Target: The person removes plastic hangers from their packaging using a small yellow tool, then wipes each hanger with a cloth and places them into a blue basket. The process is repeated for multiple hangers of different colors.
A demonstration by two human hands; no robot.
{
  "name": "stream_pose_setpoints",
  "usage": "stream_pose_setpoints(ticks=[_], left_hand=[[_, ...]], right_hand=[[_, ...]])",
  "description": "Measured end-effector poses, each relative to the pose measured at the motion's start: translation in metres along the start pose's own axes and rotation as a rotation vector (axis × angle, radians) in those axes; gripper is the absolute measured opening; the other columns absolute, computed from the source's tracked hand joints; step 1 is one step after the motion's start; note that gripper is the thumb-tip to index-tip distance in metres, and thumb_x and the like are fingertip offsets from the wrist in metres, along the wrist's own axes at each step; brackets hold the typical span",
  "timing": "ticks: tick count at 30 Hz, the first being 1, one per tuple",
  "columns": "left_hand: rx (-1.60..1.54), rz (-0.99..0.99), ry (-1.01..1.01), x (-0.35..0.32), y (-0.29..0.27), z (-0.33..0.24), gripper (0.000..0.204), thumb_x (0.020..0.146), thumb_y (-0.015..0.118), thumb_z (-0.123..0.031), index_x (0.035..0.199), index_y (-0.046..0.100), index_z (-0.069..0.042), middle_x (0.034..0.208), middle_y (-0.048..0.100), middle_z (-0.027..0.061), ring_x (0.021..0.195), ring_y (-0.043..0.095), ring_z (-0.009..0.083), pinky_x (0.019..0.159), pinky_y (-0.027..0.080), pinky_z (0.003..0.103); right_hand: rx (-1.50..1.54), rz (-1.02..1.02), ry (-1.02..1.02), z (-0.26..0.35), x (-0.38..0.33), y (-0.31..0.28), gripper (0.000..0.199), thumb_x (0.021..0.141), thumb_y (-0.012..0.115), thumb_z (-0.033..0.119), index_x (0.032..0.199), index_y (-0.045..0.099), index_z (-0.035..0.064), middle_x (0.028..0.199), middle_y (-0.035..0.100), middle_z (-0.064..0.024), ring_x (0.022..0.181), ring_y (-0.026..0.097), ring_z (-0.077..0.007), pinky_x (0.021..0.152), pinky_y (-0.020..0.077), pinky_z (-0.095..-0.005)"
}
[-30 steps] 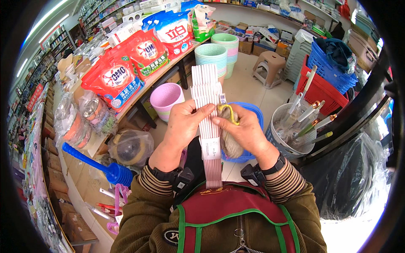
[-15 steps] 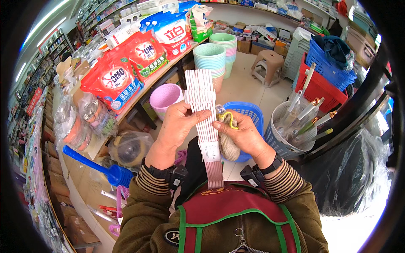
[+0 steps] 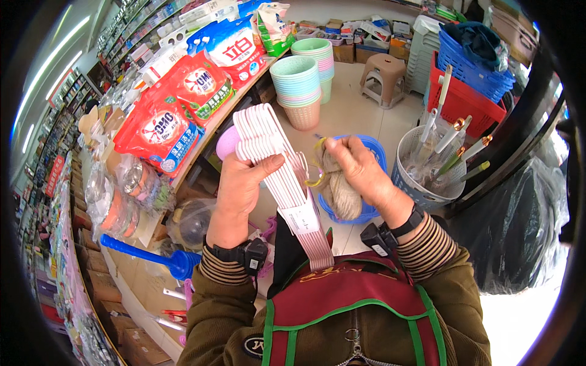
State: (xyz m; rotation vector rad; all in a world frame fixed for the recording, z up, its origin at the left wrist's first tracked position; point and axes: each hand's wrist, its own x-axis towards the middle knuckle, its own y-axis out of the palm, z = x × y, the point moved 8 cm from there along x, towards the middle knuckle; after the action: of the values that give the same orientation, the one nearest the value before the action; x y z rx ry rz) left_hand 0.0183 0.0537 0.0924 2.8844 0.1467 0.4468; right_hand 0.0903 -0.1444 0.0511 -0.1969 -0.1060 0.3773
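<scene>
Right hand [image 3: 359, 169]'s swung off the striped bundle [image 3: 285, 182], clutching a knit wad [image 3: 343, 196] over the blue basket [image 3: 379, 154], floor [image 3: 345, 108] open beyond; left hand [image 3: 237, 188] clamps the bundle, top tipped basket-away.

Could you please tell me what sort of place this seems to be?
It looks like a shop selling household goods, judging by the bulky red detergent bags, the nested pastel bins and the packed shelves toward the upper left.
</scene>
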Motion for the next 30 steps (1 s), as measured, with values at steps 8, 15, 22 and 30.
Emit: stream_pose_setpoints(ticks=[8,15,22,30], left_hand=[[-0.056,0.008,0.127,-0.003,0.003,-0.003,0.031,0.08,0.078,0.004,0.11,0.069,0.001,0.102,0.071,0.0047,0.093,0.066,0.014,0.083,0.053,0.029],[-0.02,-0.015,0.191,-0.017,-0.02,-0.01,0.029,0.083,0.076,-0.002,0.11,0.066,0.001,0.099,0.067,0.0082,0.09,0.064,0.021,0.08,0.054,0.036],[0.025,0.061,0.087,-0.025,-0.017,-0.01,0.035,0.078,0.085,-0.02,0.098,0.063,-0.001,0.085,0.06,0.0063,0.076,0.057,0.0193,0.064,0.05,0.033],[-0.053,0.112,0.108,-0.027,0.007,-0.003,0.038,0.085,0.075,-0.04,0.087,0.055,-0.007,0.075,0.052,0.0051,0.069,0.051,0.0189,0.063,0.049,0.035]], right_hand=[[0.289,0.086,-0.478,0.073,0.015,0.031,0.023,0.099,0.057,0.024,0.104,0.062,0.0015,0.099,0.064,-0.0129,0.093,0.061,-0.0234,0.084,0.0484,-0.033],[-0.293,0.487,-0.376,0.04,-0.004,0.046,0.017,0.094,0.065,0.014,0.105,0.071,0.0032,0.093,0.071,-0.0127,0.084,0.067,-0.0177,0.078,0.0526,-0.0302],[-0.05,-0.167,-0.516,0.051,0.0,-0.028,0.016,0.09,0.07,0.014,0.103,0.071,0.0066,0.088,0.071,-0.0079,0.082,0.067,-0.0142,0.075,0.0535,-0.0301],[-0.467,-0.097,-0.265,-0.014,0.016,-0.012,0.018,0.09,0.065,0.016,0.102,0.068,0.0034,0.096,0.07,-0.0156,0.09,0.069,-0.0288,0.079,0.0543,-0.0355]])
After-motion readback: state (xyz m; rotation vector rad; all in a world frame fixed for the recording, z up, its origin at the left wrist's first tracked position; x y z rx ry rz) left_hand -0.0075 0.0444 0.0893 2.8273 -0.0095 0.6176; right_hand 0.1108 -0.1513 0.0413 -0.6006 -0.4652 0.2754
